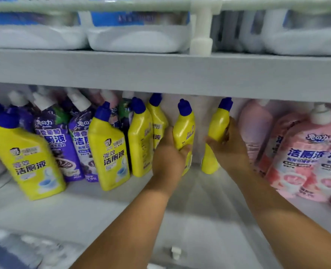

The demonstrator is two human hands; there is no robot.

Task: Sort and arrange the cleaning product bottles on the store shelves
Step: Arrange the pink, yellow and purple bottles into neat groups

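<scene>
left hand [169, 152] — fingers grip yellow bottle [184, 129] | right hand [231, 146] — fingers grip second yellow bottle [218, 125]

Both bare forearms reach forward and up from the lower edge of the view, converging slightly. The left hand [170, 152] has its fingers curled round a yellow bottle [184, 131], back of the hand toward the camera. The right hand [229, 144], just right of that bottle, grips a second yellow bottle [217, 129], thumb in front.
</scene>
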